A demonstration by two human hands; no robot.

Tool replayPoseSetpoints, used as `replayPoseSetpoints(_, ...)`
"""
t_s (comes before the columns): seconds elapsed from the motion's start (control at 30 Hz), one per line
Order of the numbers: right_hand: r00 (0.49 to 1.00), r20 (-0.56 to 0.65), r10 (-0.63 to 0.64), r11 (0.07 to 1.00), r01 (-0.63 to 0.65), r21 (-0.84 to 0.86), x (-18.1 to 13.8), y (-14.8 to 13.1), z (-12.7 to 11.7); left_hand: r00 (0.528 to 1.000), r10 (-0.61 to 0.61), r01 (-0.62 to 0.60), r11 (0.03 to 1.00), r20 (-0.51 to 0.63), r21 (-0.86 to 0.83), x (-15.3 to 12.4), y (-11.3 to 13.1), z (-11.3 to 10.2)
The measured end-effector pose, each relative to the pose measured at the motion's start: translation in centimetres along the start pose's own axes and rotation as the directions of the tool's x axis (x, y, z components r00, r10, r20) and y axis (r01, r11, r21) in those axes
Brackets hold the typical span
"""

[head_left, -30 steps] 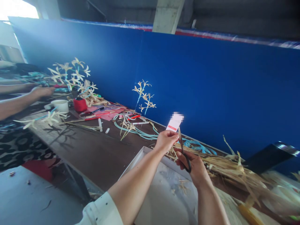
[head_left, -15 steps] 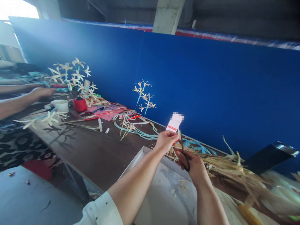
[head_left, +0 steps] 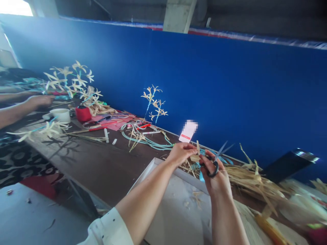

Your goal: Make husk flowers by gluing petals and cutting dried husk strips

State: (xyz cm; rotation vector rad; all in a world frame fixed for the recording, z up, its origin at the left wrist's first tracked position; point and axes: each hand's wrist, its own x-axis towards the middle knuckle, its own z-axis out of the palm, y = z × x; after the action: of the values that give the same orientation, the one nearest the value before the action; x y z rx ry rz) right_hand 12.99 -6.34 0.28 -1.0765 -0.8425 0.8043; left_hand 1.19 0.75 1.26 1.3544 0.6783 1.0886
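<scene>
My left hand [head_left: 182, 153] is closed, pinching a small pale piece of dried husk [head_left: 198, 147] upright between thumb and fingertips. Close on its right, my right hand [head_left: 217, 177] has black-handled scissors [head_left: 214, 169] hooked on its fingers. The scissor blades are parted and point up and to the right, away from the husk. Right-hand fingertips come up to the base of the husk piece; I cannot tell if they touch it. Below both forearms lies a shallow white box [head_left: 176, 204] with a few scraps inside.
A lit phone [head_left: 186, 134] leans beyond my left hand. Dried husks [head_left: 245, 178] and a dark cylinder [head_left: 291, 166] lie to the right. Pale-green cord [head_left: 153, 145], husk flowers [head_left: 153, 98], a white cup [head_left: 61, 115] and another person's hand [head_left: 42, 101] are leftward. A blue partition [head_left: 230, 85] stands behind.
The scissors have turned from upright beside the husk piece to pointing up and right, blades apart. My right hand has rolled over, its fingers now nearer the husk. The view has shifted slightly.
</scene>
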Motion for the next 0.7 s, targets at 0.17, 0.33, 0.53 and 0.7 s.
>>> replayPoseSetpoints(0.17,1.0,0.026,-0.013,0.999,0.012,0.032,0.02,0.41,-0.19,1.0,-0.027,0.026,0.997,0.005,0.069,-0.11,0.01,0.16)
replayPoseSetpoints(0.33,1.0,0.028,-0.007,1.0,0.006,0.015,0.15,0.48,-0.26,0.997,-0.065,0.063,0.996,0.029,0.059,-0.41,0.5,0.3)
replayPoseSetpoints(0.53,0.999,0.039,-0.006,1.0,0.005,0.018,0.12,0.37,-0.29,0.993,-0.105,0.105,0.994,0.054,-0.009,-0.33,0.36,0.35)
replayPoseSetpoints(0.7,0.999,0.036,0.0,0.999,-0.002,0.035,0.18,0.48,-0.34,0.99,-0.128,0.13,0.991,0.06,-0.03,-0.39,0.46,0.43)
